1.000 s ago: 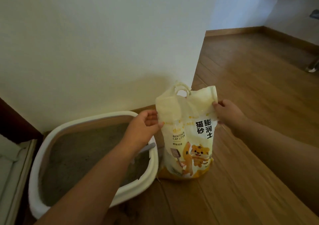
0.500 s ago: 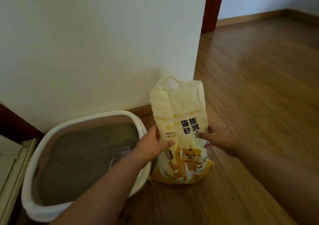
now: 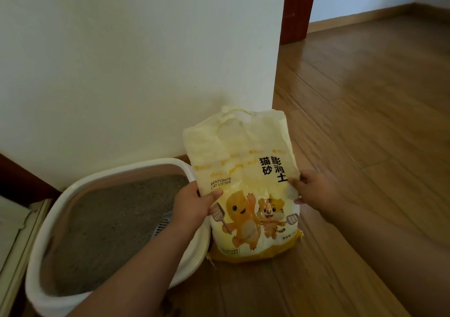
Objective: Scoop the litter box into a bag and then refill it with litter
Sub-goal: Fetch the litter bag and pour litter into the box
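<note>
While both hands hold the litter bag at its middle, the left hand pinching its left edge and the right hand its right edge, the refilling step seems in hand. It stands upright on the floor beside the litter box, long axis vertical, handle up. Next, I think, comes lifting and tipping it over the box.

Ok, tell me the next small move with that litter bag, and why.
Probably lift the litter bag and swing it left over the litter box. The left hand and the right hand grip its two sides at mid-height, it stands on the wooden floor right beside the box's rim, and the box holds only a shallow layer of grey litter. Whether the bag's top is open cannot be told.
</note>
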The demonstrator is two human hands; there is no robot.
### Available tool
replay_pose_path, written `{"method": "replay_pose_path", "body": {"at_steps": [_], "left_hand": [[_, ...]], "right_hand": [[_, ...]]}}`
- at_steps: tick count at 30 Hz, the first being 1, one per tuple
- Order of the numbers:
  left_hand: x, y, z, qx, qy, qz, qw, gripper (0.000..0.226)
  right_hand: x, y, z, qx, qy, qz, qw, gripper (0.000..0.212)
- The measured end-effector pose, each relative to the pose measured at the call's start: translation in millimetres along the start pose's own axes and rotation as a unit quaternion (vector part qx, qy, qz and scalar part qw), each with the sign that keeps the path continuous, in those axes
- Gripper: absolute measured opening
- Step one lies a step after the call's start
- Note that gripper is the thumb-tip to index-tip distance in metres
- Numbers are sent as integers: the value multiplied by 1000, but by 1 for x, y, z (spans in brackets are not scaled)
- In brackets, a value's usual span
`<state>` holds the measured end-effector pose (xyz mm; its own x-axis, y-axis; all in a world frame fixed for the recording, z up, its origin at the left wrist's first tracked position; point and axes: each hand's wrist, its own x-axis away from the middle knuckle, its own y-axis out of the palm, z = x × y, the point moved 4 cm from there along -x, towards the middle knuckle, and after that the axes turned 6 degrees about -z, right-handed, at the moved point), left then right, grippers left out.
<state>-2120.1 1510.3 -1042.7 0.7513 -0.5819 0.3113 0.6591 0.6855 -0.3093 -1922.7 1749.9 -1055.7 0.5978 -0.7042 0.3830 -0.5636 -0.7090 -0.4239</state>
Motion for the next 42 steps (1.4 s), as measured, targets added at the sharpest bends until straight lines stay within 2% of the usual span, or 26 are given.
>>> {"method": "replay_pose_path", "body": {"at_steps": [6, 12, 15, 22, 25, 29, 33, 36, 39, 42], "left_hand": [[-11, -15, 15, 77, 9, -21, 997, 21], [-47, -19, 37, 129, 28, 16, 991, 11], [-73, -24, 46, 140, 16, 23, 990, 6], [-144, -49, 58, 153, -1, 59, 986, 6], [-161, -49, 49, 186, -28, 62, 980, 16], [-169, -46, 45, 165, -20, 84, 983, 16], [-170, -50, 52, 130, 3, 135, 982, 16], [-166, -55, 55, 135, 16, 159, 978, 12], [-166, -58, 55, 103, 26, 173, 979, 12], [-168, -54, 56, 59, 29, 159, 985, 10]], "right_hand": [[-13, -15, -18, -10, 6, 77, 997, 17], [-55, -12, -50, -117, 8, 142, 983, 21], [-83, 1, -60, -178, 17, 132, 975, 22], [-133, 25, -86, -208, 34, 76, 975, 19], [-145, 37, -100, -214, 29, 36, 976, 31], [-154, 42, -114, -268, -6, 73, 961, 30], [-157, 35, -112, -255, -20, 176, 951, 28], [-158, 28, -110, -235, -38, 217, 947, 15], [-162, 23, -112, -178, -61, 208, 960, 13], [-160, 25, -116, -110, -77, 148, 980, 40]]}}
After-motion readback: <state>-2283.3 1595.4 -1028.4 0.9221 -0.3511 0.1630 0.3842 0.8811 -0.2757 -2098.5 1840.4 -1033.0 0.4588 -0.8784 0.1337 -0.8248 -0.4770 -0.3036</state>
